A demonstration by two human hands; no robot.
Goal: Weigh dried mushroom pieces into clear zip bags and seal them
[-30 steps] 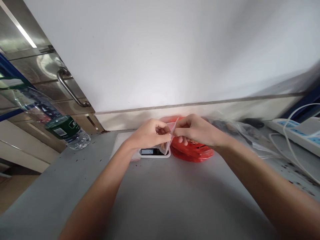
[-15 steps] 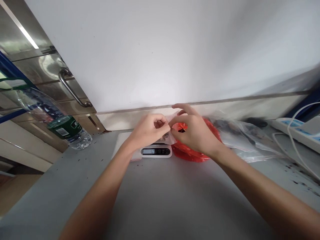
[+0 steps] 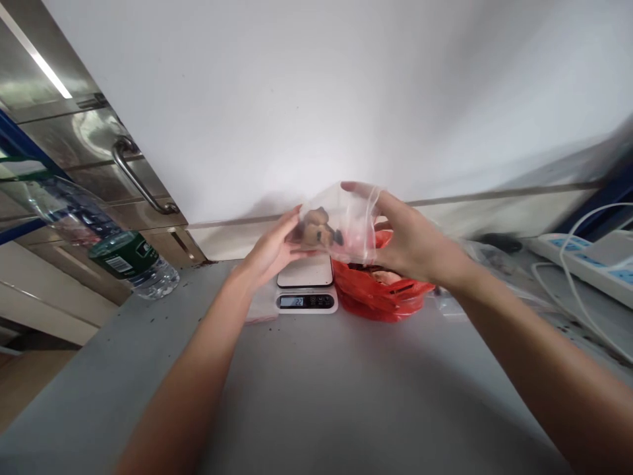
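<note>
A clear plastic bag [image 3: 341,221] is held up on its side above the kitchen scale [image 3: 305,272], with several brown, dark-edged chunks [image 3: 317,227] at its left end. My left hand [image 3: 271,252] grips that end, its fingers round the chunks. At the bag's mouth is my right hand [image 3: 408,237], thumb and fingers spread apart and holding it, a finger showing behind the film. Beneath the right hand sits a red plastic bag [image 3: 383,300], open, with brownish pieces inside. The scale's lit display [image 3: 293,302] seems to show 22; a decimal point is hard to make out.
Left of the scale lies a flat clear bag [image 3: 262,311]. A large water bottle with a green label [image 3: 126,254] stands at the table's left edge. More clear bags [image 3: 499,270] lie to the right, near a white device [image 3: 593,260] with a cable. A white wall [image 3: 297,112] rises behind.
The clear bag has been lifted off the scale and tipped sideways. My hands have moved apart, from pinching together to holding its two ends. The scale reading has dropped.
</note>
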